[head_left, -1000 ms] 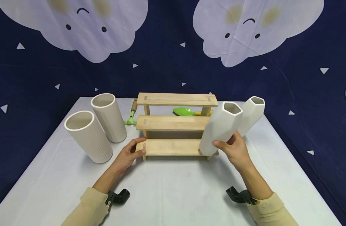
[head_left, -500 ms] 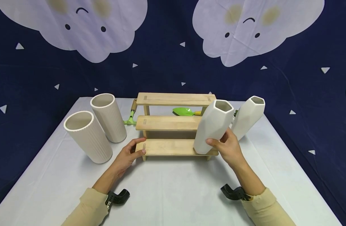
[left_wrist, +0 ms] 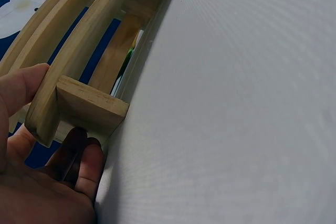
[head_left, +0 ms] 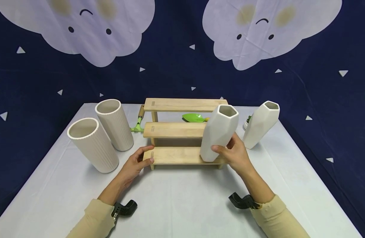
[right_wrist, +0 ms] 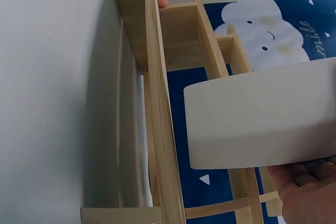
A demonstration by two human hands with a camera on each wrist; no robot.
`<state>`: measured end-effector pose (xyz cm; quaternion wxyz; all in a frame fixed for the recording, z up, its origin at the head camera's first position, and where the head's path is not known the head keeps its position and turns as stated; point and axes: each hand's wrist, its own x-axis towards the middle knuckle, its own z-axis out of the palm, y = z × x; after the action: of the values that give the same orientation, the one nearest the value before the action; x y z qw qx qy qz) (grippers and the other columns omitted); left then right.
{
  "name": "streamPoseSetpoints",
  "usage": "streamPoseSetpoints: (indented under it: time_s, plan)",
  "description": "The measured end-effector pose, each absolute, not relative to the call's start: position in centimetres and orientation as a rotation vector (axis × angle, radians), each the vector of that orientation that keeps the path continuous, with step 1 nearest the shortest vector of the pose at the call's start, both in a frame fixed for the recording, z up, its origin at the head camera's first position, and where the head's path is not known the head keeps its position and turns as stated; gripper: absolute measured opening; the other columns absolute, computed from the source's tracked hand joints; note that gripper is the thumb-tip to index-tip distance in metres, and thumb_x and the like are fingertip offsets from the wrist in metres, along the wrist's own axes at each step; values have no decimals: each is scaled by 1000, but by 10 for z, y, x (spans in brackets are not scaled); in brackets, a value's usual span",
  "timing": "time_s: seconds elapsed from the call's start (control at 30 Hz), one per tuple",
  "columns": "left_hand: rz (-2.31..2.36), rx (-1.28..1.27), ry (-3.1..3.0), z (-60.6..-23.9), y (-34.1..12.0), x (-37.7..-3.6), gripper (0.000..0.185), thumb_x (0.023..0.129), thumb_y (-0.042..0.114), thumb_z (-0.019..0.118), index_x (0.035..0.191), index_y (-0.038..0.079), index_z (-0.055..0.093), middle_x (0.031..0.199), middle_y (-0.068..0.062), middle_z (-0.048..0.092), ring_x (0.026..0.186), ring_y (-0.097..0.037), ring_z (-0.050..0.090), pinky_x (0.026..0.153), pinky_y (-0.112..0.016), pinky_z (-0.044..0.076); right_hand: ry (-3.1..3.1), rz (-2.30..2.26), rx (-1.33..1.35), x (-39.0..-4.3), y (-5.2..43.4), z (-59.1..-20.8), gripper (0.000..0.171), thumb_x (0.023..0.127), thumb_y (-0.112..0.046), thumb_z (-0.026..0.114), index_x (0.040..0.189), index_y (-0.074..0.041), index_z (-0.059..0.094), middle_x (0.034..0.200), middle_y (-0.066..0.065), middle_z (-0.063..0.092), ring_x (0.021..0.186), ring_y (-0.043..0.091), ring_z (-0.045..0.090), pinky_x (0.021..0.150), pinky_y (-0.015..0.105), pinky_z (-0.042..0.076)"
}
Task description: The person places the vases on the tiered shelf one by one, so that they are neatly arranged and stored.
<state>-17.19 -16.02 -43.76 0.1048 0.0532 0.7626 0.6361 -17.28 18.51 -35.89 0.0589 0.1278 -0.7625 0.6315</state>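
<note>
Vase (head_left: 217,130) in right fingers (head_left: 218,148) gapes upward; a small pot (head_left: 245,125) holds greenery (head_left: 249,118).

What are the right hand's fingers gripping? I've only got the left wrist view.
Observer: The right hand grips a white faceted ceramic-looking vase.
Operator: Is it down on the pale wooden three-tier shelf?
Observer: No. The right wrist view shows the dark-blue printed backdrop between its base and the lowest board.
Operator: Anything standing right of the shelf?
Observer: Yes, a second white faceted vase.
</note>
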Motion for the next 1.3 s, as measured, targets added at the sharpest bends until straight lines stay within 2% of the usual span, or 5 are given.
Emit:
streamPoseSetpoints:
  time_s: [0.2,0.47,0.9,1.3]
  plan:
    - [1870,150,2249,-438,-161,-173,56,87,24,67,138,18,43,139,-9,40,118,-19,39,97,-27,34,-2320,1908,410,-175,181,-359,65,78,-2,73,135,-11,43,126,-1,56,114,9,55,97,26,42]
    - [1878,141,2246,-439,-160,-174,56,87,24,67,138,19,44,140,-8,40,120,-20,40,98,-30,33,-2346,1920,387,-178,176,-359,69,77,-5,75,137,-10,41,133,9,52,117,12,53,103,39,37]
    - [1897,159,2231,-438,-160,-174,55,87,22,67,137,18,45,144,-6,37,124,-19,37,95,-18,34,-2355,1931,396,-183,170,-361,71,75,-5,75,137,-11,41,134,12,52,119,18,51,105,45,35]
    - [1891,168,2241,-440,-160,-174,55,87,22,67,137,17,45,141,-7,39,119,-17,39,94,-18,35,-2376,1929,373,-185,166,-360,70,75,-5,76,136,-9,42,134,13,52,123,27,50,105,44,35]
